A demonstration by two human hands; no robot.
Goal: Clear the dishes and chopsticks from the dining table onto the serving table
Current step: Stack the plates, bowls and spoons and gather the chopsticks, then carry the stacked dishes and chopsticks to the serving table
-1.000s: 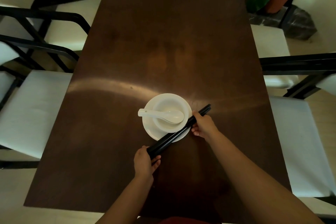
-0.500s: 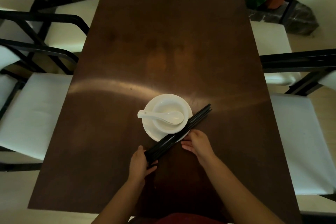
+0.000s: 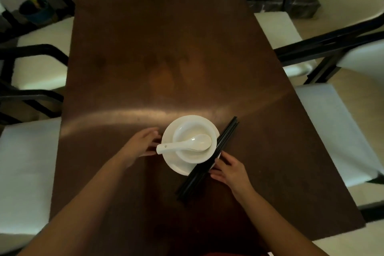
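1. Head view, room first: I'm looking down at a long dark brown wooden dining table [image 3: 166, 58] with a streak of light glare across the middle. Cream-cushioned chairs with black frames [image 3: 39, 64] line both sides, and there's a potted plant in a dark pot [image 3: 34, 7] off in the far left corner.
2. Near my end sits a round white ceramic plate [image 3: 176, 167], with a smaller white ceramic bowl [image 3: 193, 156] on top of it. A white ceramic soup spoon [image 3: 185, 144] lies across the bowl, handle sticking out to the left past the plate's rim.
3. A bundle of long black chopsticks [image 3: 209, 158] lies diagonally, resting over the plate's right edge, far tips pointing up-right, near ends down on the table.
4. My left hand [image 3: 143, 143] is right at the plate's left rim, fingers straight and fairly close together, tips just about at the spoon handle. Can't tell if they actually touch.
5. My right hand [image 3: 228, 169] is at the chopsticks' right side, fingers loosely extended with the tips against the bundle, not wrapped around it.
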